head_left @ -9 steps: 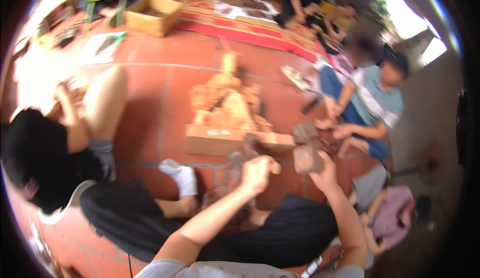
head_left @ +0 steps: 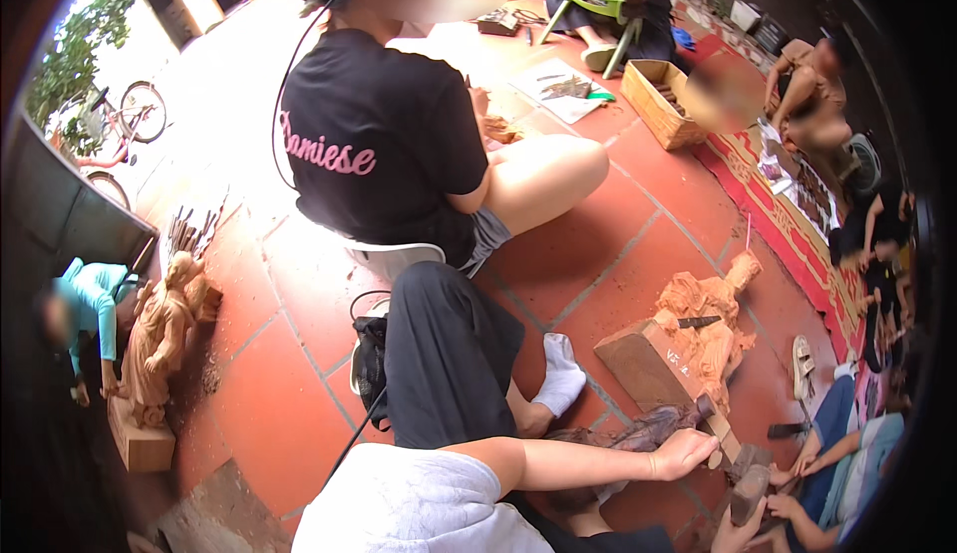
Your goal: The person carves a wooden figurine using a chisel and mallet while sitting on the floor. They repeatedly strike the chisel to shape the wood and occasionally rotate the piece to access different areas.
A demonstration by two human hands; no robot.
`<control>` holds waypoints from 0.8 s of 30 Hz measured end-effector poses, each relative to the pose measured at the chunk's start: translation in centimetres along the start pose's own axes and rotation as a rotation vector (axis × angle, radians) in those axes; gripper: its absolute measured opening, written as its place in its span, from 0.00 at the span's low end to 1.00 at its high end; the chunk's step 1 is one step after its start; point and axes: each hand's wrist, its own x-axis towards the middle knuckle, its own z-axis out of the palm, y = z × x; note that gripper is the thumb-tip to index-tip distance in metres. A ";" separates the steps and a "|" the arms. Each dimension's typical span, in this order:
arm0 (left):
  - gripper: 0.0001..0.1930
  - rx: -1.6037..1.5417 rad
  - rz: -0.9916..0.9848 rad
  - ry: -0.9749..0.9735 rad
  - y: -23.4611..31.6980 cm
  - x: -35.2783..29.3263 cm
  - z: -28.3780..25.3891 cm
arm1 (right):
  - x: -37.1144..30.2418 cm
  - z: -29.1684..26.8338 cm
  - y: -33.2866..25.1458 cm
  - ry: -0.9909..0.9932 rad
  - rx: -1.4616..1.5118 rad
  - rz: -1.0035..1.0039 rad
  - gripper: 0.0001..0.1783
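Note:
My left hand (head_left: 686, 453) is closed around a wooden-handled chisel (head_left: 714, 460); only its pale round butt shows, and the blade is hidden. At the lower right my right hand (head_left: 740, 533) grips a brown wooden mallet (head_left: 748, 494) with a blocky head, held close to the chisel's butt. A dark brown wood carving (head_left: 653, 427) lies by my legs, just beyond my left forearm and partly covered by it. Past it, a pale orange carved wooden statue (head_left: 698, 339) rises from a thick block base (head_left: 648, 362) on the tiles.
A person in a black shirt (head_left: 379, 144) sits close by on a white stool. At far left, someone in turquoise (head_left: 100, 299) touches a tall carved figure (head_left: 159, 344). A wooden crate (head_left: 663, 105), red mat (head_left: 748, 184) and other seated people (head_left: 847, 473) surround the red tiles.
The view has swung far to the left, so the statue and both my hands now appear at the lower right. Chisel and mallet stay in my hands.

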 end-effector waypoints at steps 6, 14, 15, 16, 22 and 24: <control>0.23 0.004 0.126 0.059 -0.3 -0.1 0.7 | 0.8 -0.3 -1.4 0.088 -0.056 -0.091 0.27; 0.25 0.049 0.158 0.083 -2.0 -0.2 1.9 | 1.7 -1.9 -4.7 -0.006 -0.407 -0.357 0.24; 0.25 0.056 0.177 0.093 -2.1 -0.2 1.9 | 1.8 -1.9 -5.3 -0.008 -0.372 -0.321 0.23; 0.25 0.038 0.056 0.032 -0.6 -0.2 1.5 | 2.0 -2.3 -6.5 -0.010 -0.351 -0.277 0.22; 0.24 0.041 0.149 0.109 -1.4 -0.3 1.5 | 2.0 -2.0 -5.4 0.006 -0.281 -0.239 0.20; 0.24 0.070 0.179 0.079 -2.1 -0.3 1.5 | 1.8 -2.1 -5.6 -0.054 -0.415 -0.283 0.22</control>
